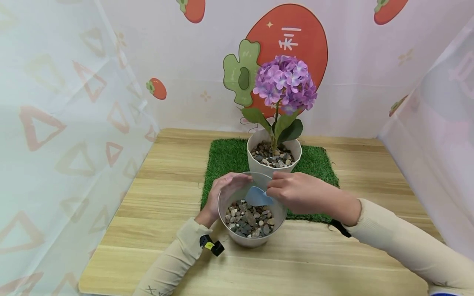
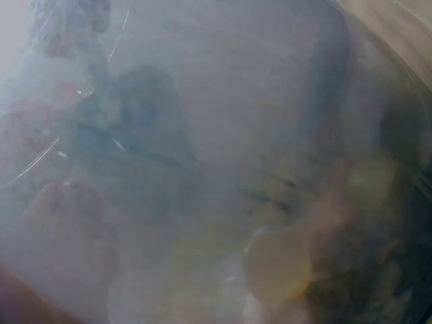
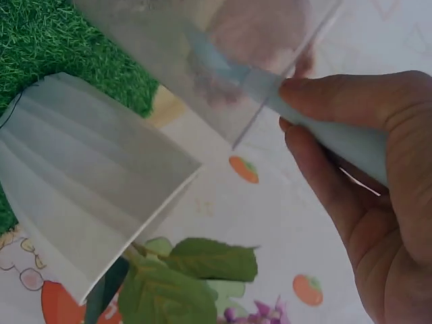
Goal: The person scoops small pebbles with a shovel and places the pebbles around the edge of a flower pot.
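A translucent plastic tub (image 1: 250, 241) stands near the middle of the table, with mixed pebbles (image 1: 249, 220) over its bottom. My left hand (image 1: 218, 197) holds the tub, its fingers round the left and far side. Between its thumb and fingers my right hand (image 1: 298, 191) grips the handle of a light blue hand trowel (image 3: 337, 138). Its blade dips inside the tub, above the pebbles. Right behind stands a white fluted flowerpot (image 1: 272, 168) with a purple hydrangea (image 1: 285, 84) and pebbles round the stem. Through the plastic, the left wrist view is hazy.
A green artificial-grass mat (image 1: 314, 162) lies under the flowerpot on the wooden table (image 1: 144, 197). Printed cloth walls (image 1: 192, 102) enclose the back and both sides. A small blue object (image 1: 444, 294) shows at the bottom right corner.
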The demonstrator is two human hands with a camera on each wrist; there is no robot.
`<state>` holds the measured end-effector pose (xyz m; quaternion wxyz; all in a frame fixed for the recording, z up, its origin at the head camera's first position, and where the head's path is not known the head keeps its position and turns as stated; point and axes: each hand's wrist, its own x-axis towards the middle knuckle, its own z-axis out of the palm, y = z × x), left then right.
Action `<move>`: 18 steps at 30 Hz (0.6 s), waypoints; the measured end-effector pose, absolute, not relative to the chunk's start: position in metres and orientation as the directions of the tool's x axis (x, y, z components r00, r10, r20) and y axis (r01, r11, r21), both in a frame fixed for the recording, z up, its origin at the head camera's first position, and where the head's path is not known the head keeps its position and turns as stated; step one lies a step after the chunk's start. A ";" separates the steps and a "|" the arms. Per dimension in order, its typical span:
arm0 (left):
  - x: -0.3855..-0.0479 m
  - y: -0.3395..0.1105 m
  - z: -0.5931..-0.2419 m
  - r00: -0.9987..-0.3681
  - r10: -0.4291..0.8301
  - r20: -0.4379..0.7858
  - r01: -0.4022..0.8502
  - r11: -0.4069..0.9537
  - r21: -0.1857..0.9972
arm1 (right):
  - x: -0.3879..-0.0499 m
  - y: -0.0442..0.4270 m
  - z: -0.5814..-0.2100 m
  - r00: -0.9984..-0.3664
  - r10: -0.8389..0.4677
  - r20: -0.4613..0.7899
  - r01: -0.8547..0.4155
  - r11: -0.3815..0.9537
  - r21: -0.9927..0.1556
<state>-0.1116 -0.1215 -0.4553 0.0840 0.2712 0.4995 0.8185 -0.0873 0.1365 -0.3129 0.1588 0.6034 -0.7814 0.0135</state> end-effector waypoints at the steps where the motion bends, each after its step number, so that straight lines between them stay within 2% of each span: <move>1: -0.111 -0.122 -0.456 -0.838 0.409 0.361 0.130 -0.492 0.861 | -0.088 0.133 -0.314 -0.221 -0.946 0.238 -0.938 0.273 0.212; 7: -0.110 -0.122 -0.455 -0.841 0.418 0.342 0.107 -0.492 0.864 | -0.089 0.112 -0.327 -0.179 -0.976 0.123 -0.859 0.216 0.465; 11: -0.110 -0.123 -0.455 -0.852 0.421 0.312 0.086 -0.476 0.875 | -0.087 0.100 -0.335 -0.151 -0.987 0.050 -0.821 0.153 0.550; 14: -0.110 -0.123 -0.456 -0.858 0.417 0.300 0.081 -0.467 0.881 | -0.086 0.095 -0.332 -0.164 -0.986 -0.019 -0.840 0.129 0.527; 18: -0.111 -0.124 -0.456 -0.860 0.405 0.311 0.099 -0.466 0.879 | -0.086 0.093 -0.321 -0.205 -0.968 -0.142 -0.928 0.147 0.341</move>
